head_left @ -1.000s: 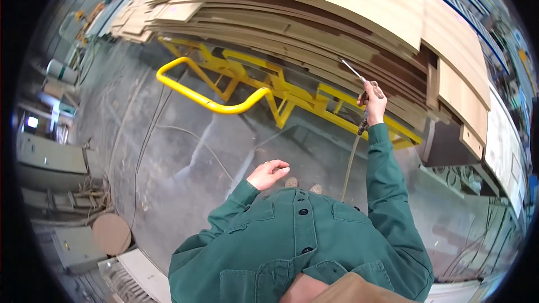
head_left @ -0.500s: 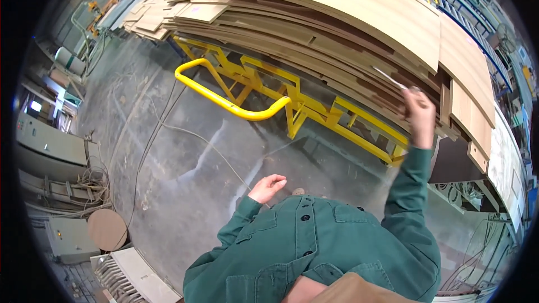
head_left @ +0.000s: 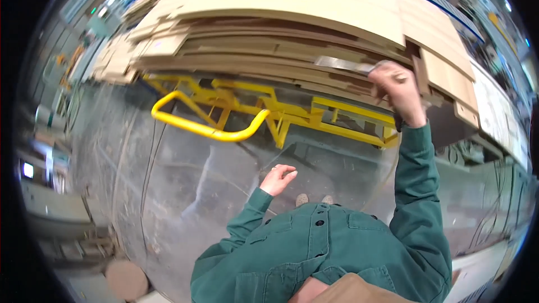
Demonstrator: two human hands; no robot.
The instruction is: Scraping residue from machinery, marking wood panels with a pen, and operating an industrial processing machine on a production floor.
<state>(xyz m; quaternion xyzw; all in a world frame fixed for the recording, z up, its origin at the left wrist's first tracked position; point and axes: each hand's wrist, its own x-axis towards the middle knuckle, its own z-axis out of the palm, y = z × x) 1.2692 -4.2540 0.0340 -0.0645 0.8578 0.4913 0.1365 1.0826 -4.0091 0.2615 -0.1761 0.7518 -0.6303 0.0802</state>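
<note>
My right hand [head_left: 397,87] is raised in front of the stacked boards, its fingers wrapped round a putty knife [head_left: 336,63]. The tool's flat, shiny metal blade points left, and most of its handle is hidden in my fist. Behind the blade lie the layered edges of the wood panels [head_left: 241,50]; I cannot tell whether the blade touches them. My left hand [head_left: 278,179] hangs in front of my body over the grey floor. Its fingers are loosely bent, with the thumb apart from them, and it holds nothing.
A yellow metal cart [head_left: 314,118] carries the panel stack, its tubular handle [head_left: 216,133] reaching out toward me. At the right stands a pale-topped bench [head_left: 497,106]. A round brown disc [head_left: 126,280] sits low at left. Cables cross the floor [head_left: 168,191].
My view has shifted, with the stack and cart moving left in it. The putty knife has turned so its flat side shows. My left hand appears slightly higher and farther right.
</note>
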